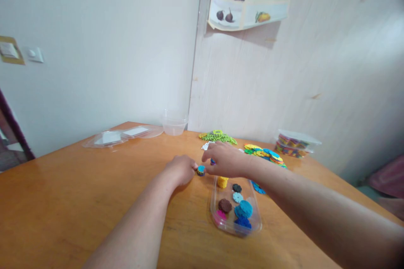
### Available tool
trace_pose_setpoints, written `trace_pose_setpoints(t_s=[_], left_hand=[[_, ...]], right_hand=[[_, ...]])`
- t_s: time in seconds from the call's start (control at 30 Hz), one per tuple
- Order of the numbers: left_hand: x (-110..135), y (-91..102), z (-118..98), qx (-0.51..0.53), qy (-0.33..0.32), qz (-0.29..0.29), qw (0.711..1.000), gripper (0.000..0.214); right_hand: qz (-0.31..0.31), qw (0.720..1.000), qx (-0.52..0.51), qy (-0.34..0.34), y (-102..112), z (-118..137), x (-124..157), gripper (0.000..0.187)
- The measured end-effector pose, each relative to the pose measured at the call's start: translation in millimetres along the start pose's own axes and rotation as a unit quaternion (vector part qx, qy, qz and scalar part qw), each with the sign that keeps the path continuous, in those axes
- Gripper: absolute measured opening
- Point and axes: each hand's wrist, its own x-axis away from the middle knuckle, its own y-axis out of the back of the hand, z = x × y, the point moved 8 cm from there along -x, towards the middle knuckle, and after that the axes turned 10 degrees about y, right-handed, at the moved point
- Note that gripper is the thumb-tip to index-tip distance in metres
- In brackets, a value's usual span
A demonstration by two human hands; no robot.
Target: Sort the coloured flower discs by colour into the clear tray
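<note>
My left hand (pixel 182 170) rests low over the table, fingers curled, with its fingertips against the left side of a small stack of coloured plastic discs (pixel 201 170), blue on top. Just right of that stack is my right hand (pixel 224 159), palm down, its thumb and fingers apart. A small blue and purple piece (pixel 213 162) shows partly beneath it. Below my right hand lies a clear plastic tray (pixel 211 201) holding notched discs in groups: yellow (pixel 222 182), black (pixel 237 188), pale blue (pixel 237 197), brown (pixel 225 205), pink (pixel 220 217), teal (pixel 245 209) and dark blue (pixel 243 223).
Behind my hands lie green pieces (pixel 217 136) and white pieces (pixel 208 146). Mixed coloured discs (pixel 267 154) spread beyond my right forearm. Clear containers of pieces (pixel 295 143) stand at the back right. A clear bowl (pixel 174 122) and flat lids (pixel 109 138) sit by the wall.
</note>
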Motion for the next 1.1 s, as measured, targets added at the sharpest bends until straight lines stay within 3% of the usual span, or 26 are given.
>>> trace_pose_setpoints(t_s=[0.13,0.3,0.67,0.8,0.93,1.1], left_hand=[[0.8,-2.7,3.6,0.009,0.010,0.001,1.000,0.019],[3.4,-2.1,3.5,0.009,0.010,-0.002,1.000,0.021],[3.2,-1.6,1.1,-0.034,-0.002,-0.015,0.999,0.023],[4.1,-0.4,-1.2,-0.022,0.004,0.005,1.000,0.024],[6.2,2.3,-4.6,-0.013,-0.008,0.013,1.000,0.023],[5.8,1.5,-3.2,-0.017,-0.018,0.006,1.000,0.020]], right_hand=[[0.054,0.997,0.046,0.023,-19.5,5.1,-20.9,0.038],[0.073,0.995,0.058,0.027,-33.5,2.2,-31.3,0.038],[0.050,0.998,0.043,0.018,-27.4,0.7,-29.3,0.033],[0.026,0.999,0.017,0.018,-7.2,0.0,-13.0,0.034],[-0.008,0.998,-0.057,0.027,17.6,3.0,20.7,0.030],[-0.014,0.994,-0.108,0.025,26.0,4.7,68.8,0.029]])
